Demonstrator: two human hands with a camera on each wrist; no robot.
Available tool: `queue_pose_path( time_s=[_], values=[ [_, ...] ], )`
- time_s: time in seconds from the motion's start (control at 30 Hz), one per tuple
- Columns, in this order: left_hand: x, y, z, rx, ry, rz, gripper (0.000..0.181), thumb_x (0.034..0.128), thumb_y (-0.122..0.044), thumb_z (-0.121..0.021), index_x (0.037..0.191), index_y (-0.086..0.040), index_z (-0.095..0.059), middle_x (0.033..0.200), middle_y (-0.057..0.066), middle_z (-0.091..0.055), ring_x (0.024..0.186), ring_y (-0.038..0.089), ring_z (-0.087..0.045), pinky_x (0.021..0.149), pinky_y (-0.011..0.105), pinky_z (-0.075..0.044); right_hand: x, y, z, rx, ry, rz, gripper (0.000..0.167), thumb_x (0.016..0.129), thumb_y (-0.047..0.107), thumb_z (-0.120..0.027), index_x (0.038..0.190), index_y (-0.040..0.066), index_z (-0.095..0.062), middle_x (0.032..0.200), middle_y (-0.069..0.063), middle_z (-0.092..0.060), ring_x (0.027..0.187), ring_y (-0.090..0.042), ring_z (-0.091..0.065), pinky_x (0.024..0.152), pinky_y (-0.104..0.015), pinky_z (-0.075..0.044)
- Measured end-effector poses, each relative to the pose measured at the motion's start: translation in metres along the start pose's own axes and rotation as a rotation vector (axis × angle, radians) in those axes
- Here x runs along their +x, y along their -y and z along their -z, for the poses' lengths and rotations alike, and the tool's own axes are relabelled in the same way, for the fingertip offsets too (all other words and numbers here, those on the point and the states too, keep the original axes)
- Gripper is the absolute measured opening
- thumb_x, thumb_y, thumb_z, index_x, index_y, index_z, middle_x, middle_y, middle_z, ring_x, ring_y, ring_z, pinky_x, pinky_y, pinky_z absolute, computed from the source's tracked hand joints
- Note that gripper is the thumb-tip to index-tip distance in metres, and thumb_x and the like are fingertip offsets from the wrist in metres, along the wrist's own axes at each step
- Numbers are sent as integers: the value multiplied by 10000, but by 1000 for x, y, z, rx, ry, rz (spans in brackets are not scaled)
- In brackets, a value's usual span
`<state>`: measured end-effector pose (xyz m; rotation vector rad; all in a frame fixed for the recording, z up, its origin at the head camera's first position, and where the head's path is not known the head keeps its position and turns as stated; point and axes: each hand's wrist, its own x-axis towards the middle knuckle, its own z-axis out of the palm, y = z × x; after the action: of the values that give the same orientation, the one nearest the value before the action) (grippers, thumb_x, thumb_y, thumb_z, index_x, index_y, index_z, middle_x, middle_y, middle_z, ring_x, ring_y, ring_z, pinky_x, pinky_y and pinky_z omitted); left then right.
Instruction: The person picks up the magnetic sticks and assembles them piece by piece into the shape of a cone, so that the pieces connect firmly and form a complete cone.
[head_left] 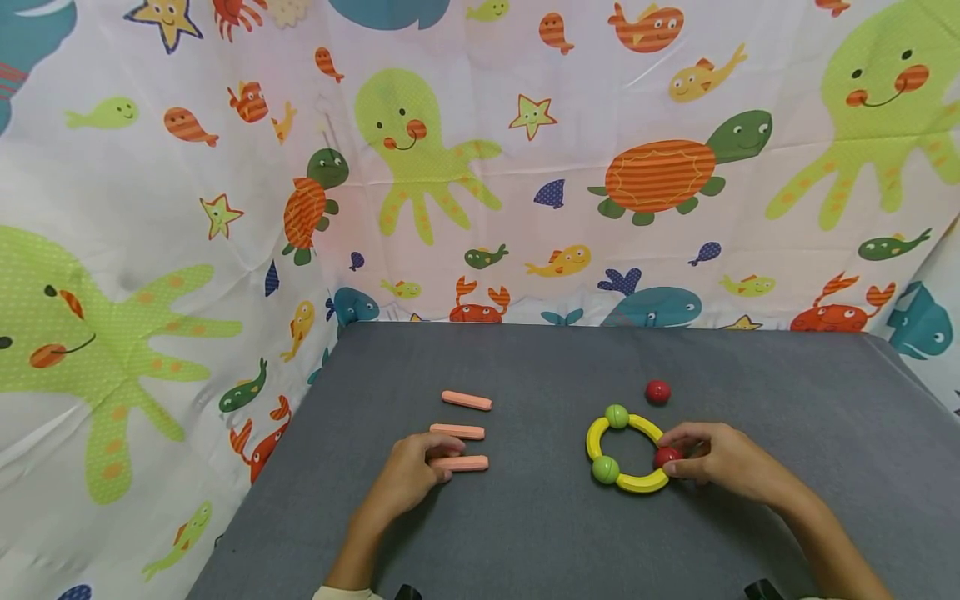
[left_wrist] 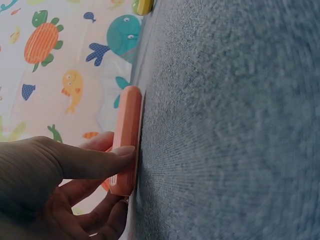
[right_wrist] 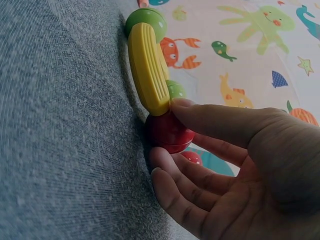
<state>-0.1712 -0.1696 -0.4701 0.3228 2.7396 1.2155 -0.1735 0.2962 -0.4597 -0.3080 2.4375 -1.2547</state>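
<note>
A salmon-coloured ridged stick (head_left: 468, 463) lies on the grey table, its left end pinched between the thumb and fingers of my left hand (head_left: 411, 471). Just beyond it lie two similar sticks, a middle one (head_left: 457, 432) and a far one (head_left: 467, 400). On the right side, my right hand (head_left: 720, 458) holds a red ball (right_wrist: 169, 132) by thumb and fingertips. That ball is part of a ring of curved yellow pieces (head_left: 643, 482) and two green balls, a near one (head_left: 605, 469) and a far one (head_left: 617, 416). The ring lies flat on the table.
A loose red ball (head_left: 657, 392) sits on the table (head_left: 540, 533) beyond the ring. White cloth (head_left: 480, 217) printed with sea animals hangs at the back and along the left side.
</note>
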Motion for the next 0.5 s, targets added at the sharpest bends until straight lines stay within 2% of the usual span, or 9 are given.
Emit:
queue_pose_path(
  time_s=[0.13,0.3,0.5],
  values=[
    [2,-2,-1,-3,-27,-32,324,913,9,-801,1206,-128,-790,1199,20,-760,1013,194,-684,877,409,-559,0,0,1,0,6,-3,382,979,206,-758,1296,5,-686,1108,-101,-722,907,-257,-647,699,-359,-583],
    [6,-9,-4,-45,-60,-61,324,952,-83,-790,1250,-208,-779,1227,-37,-755,1008,149,-684,887,362,-563,-1,0,0,1,5,1,384,978,202,-760,1297,1,-685,1099,-100,-718,906,-259,-647,704,-350,-587],
    [13,-22,-13,-89,-115,-111,324,942,-88,-805,1260,-142,-766,1188,10,-766,995,176,-728,871,367,-596,-1,-1,0,10,2,18,379,977,189,-761,1292,-7,-686,1094,-104,-721,903,-260,-649,703,-342,-589]
  ],
)
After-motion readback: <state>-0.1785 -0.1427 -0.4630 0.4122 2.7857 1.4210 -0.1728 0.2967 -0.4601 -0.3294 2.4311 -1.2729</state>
